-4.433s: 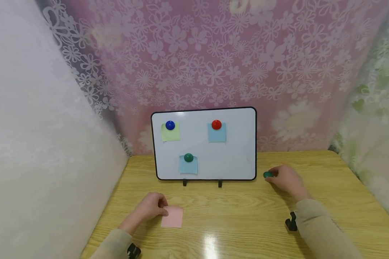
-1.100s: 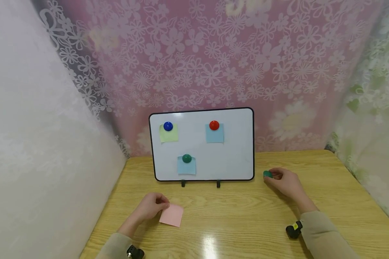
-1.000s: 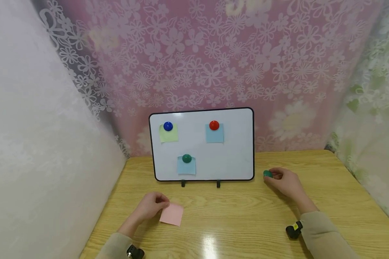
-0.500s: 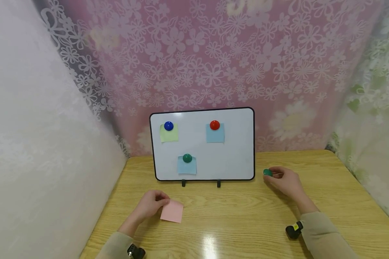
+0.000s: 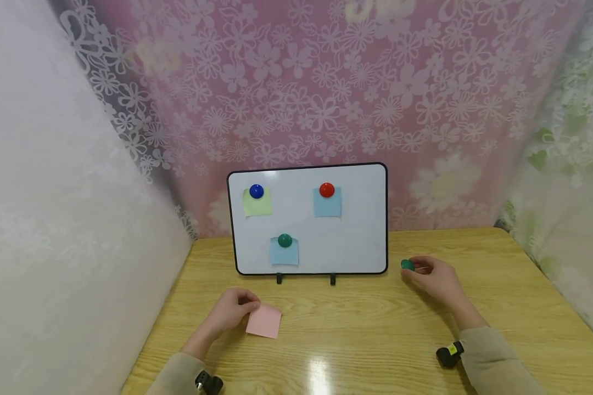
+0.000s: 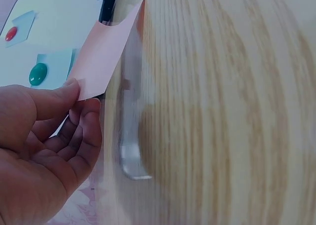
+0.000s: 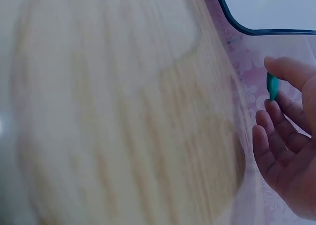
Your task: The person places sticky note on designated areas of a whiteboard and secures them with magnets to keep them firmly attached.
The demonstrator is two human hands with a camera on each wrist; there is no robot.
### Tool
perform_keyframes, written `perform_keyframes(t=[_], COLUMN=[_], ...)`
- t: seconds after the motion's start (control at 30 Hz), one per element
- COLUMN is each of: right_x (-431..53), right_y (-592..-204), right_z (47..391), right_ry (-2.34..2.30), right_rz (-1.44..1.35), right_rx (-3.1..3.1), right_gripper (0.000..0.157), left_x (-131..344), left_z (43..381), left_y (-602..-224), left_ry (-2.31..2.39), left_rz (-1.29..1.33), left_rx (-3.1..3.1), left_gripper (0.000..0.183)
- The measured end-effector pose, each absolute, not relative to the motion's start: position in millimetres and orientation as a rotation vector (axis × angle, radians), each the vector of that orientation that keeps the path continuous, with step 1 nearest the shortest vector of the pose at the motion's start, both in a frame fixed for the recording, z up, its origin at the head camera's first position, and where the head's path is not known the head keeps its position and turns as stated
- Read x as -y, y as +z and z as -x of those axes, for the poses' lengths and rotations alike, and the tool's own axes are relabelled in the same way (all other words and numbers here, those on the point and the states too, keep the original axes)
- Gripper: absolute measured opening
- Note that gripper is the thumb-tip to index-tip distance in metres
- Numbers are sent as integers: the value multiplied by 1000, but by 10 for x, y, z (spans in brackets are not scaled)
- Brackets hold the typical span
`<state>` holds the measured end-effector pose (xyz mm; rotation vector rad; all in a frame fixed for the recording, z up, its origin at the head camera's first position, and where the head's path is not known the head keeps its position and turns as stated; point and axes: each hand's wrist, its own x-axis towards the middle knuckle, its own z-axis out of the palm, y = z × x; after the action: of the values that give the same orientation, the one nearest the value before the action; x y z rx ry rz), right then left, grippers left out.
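Note:
My left hand (image 5: 230, 312) pinches a pink sticky note (image 5: 264, 321) by its upper left corner, thumb on top, in front of the whiteboard (image 5: 356, 236). In the left wrist view the note (image 6: 101, 57) bends and stands up off the wood. Right of the board, my right hand (image 5: 435, 278) pinches a round green magnet (image 5: 407, 265) between thumb and fingers. Seen from the right wrist, this magnet (image 7: 272, 86) is edge-on, held by thumb and fingertips, with the other fingers loosely curled below.
Blue (image 5: 256, 191), red (image 5: 326, 190) and green (image 5: 284, 240) magnets pin a light green note (image 5: 257, 207) and two light blue notes to the board. Two black feet hold the board upright on the wooden table (image 5: 365, 323). A flowered cloth (image 5: 296, 109) hangs behind.
Since the earliest frame the pink note has tilted and risen slightly with my left hand. My right hand keeps the green magnet in nearly the same place.

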<state>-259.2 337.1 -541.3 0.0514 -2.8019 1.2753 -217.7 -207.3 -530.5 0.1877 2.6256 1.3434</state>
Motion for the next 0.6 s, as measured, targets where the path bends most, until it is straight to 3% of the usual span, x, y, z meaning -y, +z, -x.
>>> perform_keyframes(t=[0.6], right_x=[-3304], right_y=[-5316], right_z=[2560], right_ry=[1337], right_rz=[-50], right_rx=[2758], right_gripper=[65], left_x=[1880], left_z=[2232], left_y=[-5285], left_ry=[1406], left_rz=[-202], left_rx=[-2611], left_gripper=[10])
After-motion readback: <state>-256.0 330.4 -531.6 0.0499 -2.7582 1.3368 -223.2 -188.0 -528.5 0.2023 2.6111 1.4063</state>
